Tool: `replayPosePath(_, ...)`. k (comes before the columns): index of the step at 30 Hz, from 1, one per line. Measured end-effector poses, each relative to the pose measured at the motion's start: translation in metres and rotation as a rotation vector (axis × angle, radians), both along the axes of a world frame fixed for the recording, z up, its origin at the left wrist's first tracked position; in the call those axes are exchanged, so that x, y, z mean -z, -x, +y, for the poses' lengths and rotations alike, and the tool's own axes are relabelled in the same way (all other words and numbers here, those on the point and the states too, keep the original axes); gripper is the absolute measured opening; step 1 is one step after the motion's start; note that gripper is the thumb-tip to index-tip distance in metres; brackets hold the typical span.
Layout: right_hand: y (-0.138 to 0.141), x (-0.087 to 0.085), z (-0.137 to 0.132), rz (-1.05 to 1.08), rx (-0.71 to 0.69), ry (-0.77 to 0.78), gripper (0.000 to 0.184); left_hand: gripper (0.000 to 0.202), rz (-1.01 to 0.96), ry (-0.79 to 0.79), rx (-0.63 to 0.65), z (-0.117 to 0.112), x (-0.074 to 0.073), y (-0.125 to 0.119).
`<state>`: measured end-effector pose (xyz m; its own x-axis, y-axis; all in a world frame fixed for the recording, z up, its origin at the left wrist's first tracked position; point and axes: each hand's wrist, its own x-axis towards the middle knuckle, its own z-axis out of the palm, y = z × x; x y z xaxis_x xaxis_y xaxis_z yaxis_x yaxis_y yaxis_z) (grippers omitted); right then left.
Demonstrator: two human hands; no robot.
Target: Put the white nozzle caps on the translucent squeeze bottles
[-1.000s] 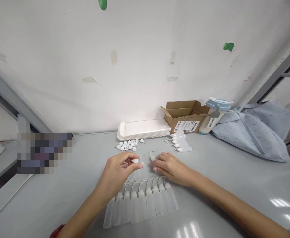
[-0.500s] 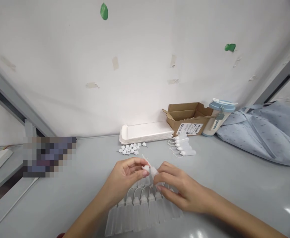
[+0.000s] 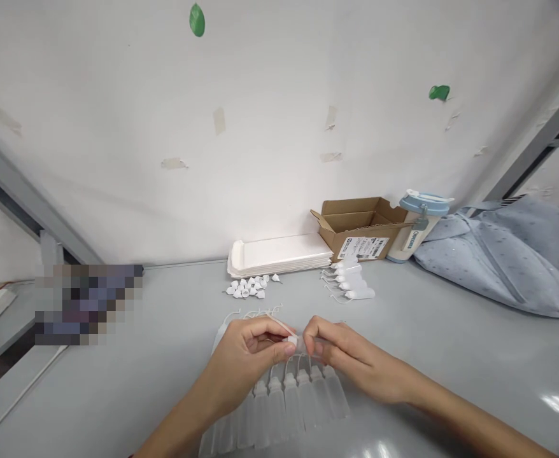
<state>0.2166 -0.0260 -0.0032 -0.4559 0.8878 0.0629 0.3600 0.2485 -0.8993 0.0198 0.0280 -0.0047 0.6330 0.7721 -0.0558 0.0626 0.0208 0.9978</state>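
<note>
In the head view, my left hand point(image 3: 248, 350) pinches a small white cap point(image 3: 292, 341) between thumb and fingertips. Facing it, my right hand point(image 3: 351, 356) is closed on a small translucent squeeze bottle point(image 3: 301, 346), most of which its fingers hide. Cap and bottle neck meet between the two hands; how far they are joined I cannot make out. Just below lies a row of clear plastic bottles point(image 3: 293, 402) with thin strap-like tails at their necks. More bottles lie behind my left hand, partly covered by it. Loose white caps point(image 3: 246, 289) form a small pile farther back.
Several capped bottles point(image 3: 360, 293) lie at the back right. A stack of white trays point(image 3: 279, 251), an open cardboard box point(image 3: 363, 245), a tumbler point(image 3: 420, 226) and a blue cloth bag point(image 3: 494, 267) stand along the wall. A blurred-out dark object point(image 3: 93, 302) sits at left.
The cap and bottle, slightly apart before, have come together at the neck. My left hand has moved a little right and down. The view has shifted slightly.
</note>
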Motion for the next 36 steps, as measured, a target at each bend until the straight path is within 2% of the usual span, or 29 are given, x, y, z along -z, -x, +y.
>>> replayPosePath(4, 0.0, 0.002, 0.002, 0.187, 0.002, 0.148, 0.013, 0.008, 0.042, -0.111, -0.038, -0.006, -0.002, -0.002)
replayPosePath(6, -0.001, 0.002, 0.003, 0.227, 0.006, 0.187, 0.013, 0.008, 0.056, -0.109, -0.037, -0.006, -0.002, -0.002)
replayPosePath(11, -0.002, -0.002, 0.003, 0.196, 0.006, 0.208, 0.012, 0.012, 0.061, 0.019, 0.055, -0.005, -0.004, 0.0)
replayPosePath(17, -0.003, -0.005, -0.001, 0.194, -0.058, 0.201, 0.009, 0.023, 0.071, 0.188, 0.176, -0.004, -0.006, 0.002)
replayPosePath(21, -0.002, -0.003, 0.0, 0.245, -0.035, 0.232, 0.011, 0.019, 0.066, 0.155, 0.108, -0.007, -0.005, 0.0)
replayPosePath(27, 0.001, 0.009, 0.004, 0.443, -0.005, 0.32, 0.015, 0.007, 0.008, -0.118, -0.049, -0.013, -0.006, -0.005)
replayPosePath(30, 0.001, 0.01, 0.005, 0.459, 0.009, 0.311, 0.016, 0.011, 0.007, -0.061, -0.05, -0.012, -0.007, -0.005)
replayPosePath(33, 0.002, 0.008, 0.004, 0.454, 0.019, 0.303, 0.018, 0.026, 0.079, 0.046, 0.015, -0.011, -0.006, -0.005)
replayPosePath(36, 0.002, 0.006, 0.002, 0.466, 0.023, 0.313, 0.018, 0.032, 0.146, 0.056, 0.06, -0.014, -0.004, -0.006)
